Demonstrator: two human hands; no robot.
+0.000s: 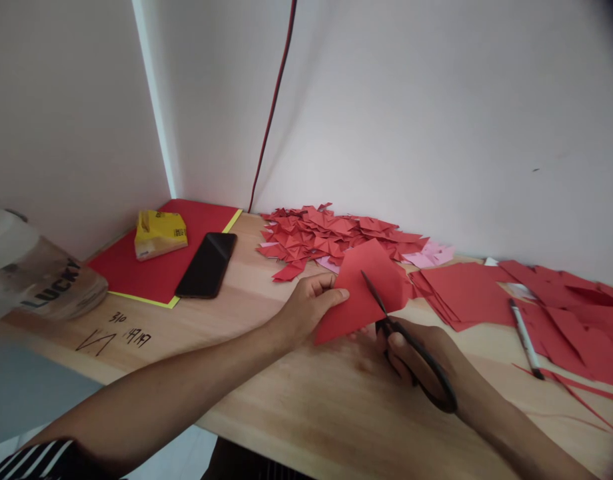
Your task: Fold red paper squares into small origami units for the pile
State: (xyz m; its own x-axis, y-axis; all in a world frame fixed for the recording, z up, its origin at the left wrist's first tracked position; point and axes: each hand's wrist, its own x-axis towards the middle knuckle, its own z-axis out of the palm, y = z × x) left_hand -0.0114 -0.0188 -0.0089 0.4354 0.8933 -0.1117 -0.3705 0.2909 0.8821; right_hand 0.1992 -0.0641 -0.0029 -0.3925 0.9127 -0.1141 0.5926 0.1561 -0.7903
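Observation:
A sheet of red paper point(359, 287) is pinched by its left edge in my left hand point(309, 303), thumb on top, held just above the wooden table. My right hand point(416, 360) grips a pair of black-handled scissors point(426, 370). Their pointed blade crosses in front of the paper from its lower right edge; the other blade is hidden behind the sheet. Beyond my hands lies a heap of cut and folded red paper pieces point(326, 230), with some pink paper point(431, 255) among them. Flat red sheets point(469, 293) are stacked to the right of the scissors.
At the left stand a clear cup point(56, 283) marked LUCKY and a black phone point(206, 265). A yellow packet point(161, 233) rests on a large red sheet point(136, 277). On the right, a marker point(526, 340) lies near more red paper point(576, 327) and thin strips point(586, 400).

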